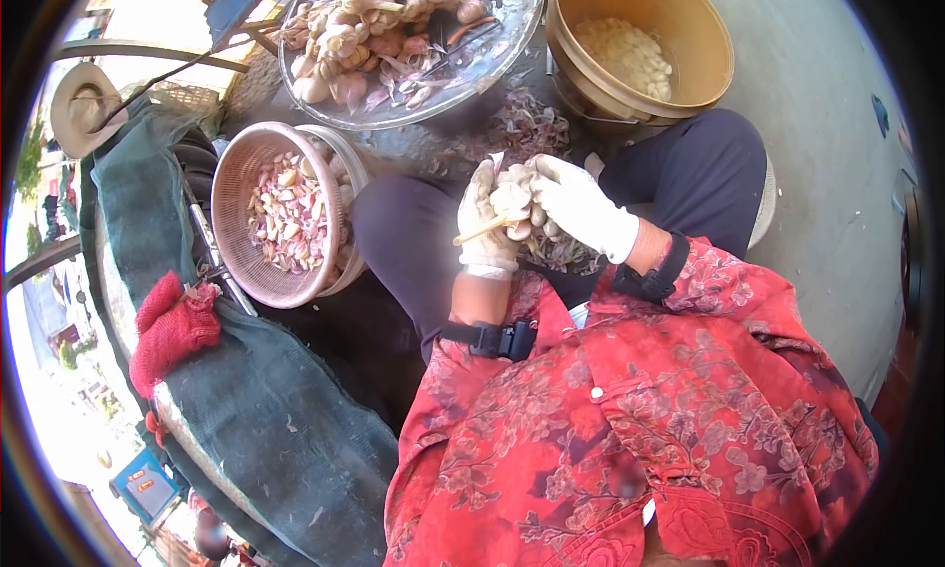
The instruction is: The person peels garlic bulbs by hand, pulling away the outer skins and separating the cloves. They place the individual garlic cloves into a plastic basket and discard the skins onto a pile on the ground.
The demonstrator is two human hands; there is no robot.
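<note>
In front of my lap, both white-gloved hands meet at a head of garlic point(513, 201). My left hand point(479, 220) is closed round it from the left, and a pale stalk point(480, 230) sticks out across that palm. The fingers of my right hand point(583, 211) pinch the garlic from the other side. Exactly what lies under those fingertips is hidden. Below the hands, loose cloves and skins point(561, 252) lie between my legs, partly covered.
Ahead stands a broad metal tray point(492, 75) piled with garlic heads and a knife-like tool. A tan bucket point(704, 40) holds peeled cloves at right. Left is a pink basket point(228, 234) of unpeeled cloves, beside a green-netted bundle point(285, 390) with a red mesh bag point(175, 333).
</note>
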